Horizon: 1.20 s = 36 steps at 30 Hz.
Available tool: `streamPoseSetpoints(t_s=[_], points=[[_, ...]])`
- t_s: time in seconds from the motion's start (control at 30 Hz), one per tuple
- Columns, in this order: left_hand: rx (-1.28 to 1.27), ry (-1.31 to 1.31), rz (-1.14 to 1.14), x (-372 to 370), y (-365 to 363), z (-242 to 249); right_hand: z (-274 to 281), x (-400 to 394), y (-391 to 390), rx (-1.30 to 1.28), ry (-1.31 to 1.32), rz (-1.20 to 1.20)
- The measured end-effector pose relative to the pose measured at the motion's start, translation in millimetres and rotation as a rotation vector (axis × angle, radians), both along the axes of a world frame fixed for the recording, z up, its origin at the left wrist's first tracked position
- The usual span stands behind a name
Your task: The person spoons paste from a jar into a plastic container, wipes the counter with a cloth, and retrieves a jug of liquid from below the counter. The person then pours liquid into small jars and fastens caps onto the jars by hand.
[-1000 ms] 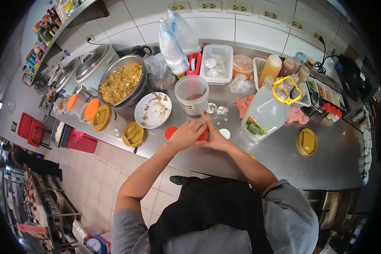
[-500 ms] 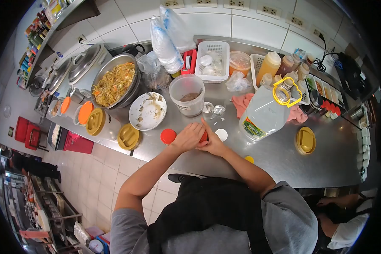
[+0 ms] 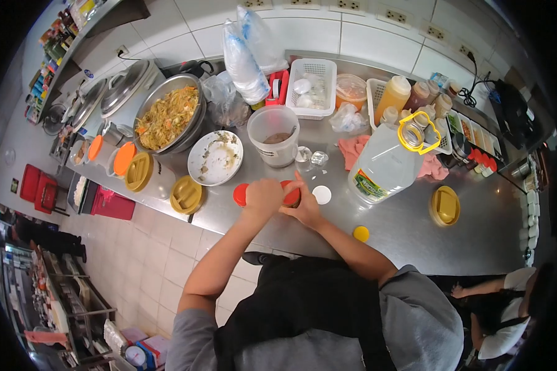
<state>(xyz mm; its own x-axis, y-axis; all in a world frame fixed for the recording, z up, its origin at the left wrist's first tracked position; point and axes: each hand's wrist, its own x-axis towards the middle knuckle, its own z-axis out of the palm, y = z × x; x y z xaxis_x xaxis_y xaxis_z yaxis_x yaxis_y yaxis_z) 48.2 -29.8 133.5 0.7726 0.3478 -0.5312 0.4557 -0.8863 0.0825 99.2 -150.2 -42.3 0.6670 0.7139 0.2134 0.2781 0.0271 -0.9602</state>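
Observation:
A small jar with a red lid (image 3: 291,193) stands on the steel counter (image 3: 377,247), with my right hand (image 3: 306,209) wrapped round its right side. My left hand (image 3: 264,195) is closed just left of the jar, and what it may hold is hidden. Partly behind that hand lies another red lid (image 3: 240,194). Beyond my hands is a clear plastic tub (image 3: 273,137) with brown contents low inside. Crumpled foil pieces (image 3: 319,158) and a white lid (image 3: 321,195) lie near the jar.
A soiled white plate (image 3: 215,162) and a bowl of noodles (image 3: 168,117) stand to the left. On the right are a large water jug (image 3: 384,164), a pink cloth (image 3: 351,148) and yellow lids (image 3: 445,206). A co-worker (image 3: 498,309) is at lower right.
My left hand has come off the jar and moved slightly left, uncovering its red lid. My right hand stays round the jar. The co-worker at lower right has shifted.

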Motion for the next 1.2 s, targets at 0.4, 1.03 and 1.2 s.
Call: streamPoseSetpoints(t_s=[0.4,1.03,1.2], points=[[-0.01,-0.243,-0.369,-1,25,-39,7,3,-1,-0.009,0.041,0.05],[0.032,-0.319,-0.291,1,19,-52,4,8,2,-0.033,-0.215,0.071],[0.124,-0.52,-0.559,-12,24,-46,6,6,-2,0.017,-0.049,0.059]])
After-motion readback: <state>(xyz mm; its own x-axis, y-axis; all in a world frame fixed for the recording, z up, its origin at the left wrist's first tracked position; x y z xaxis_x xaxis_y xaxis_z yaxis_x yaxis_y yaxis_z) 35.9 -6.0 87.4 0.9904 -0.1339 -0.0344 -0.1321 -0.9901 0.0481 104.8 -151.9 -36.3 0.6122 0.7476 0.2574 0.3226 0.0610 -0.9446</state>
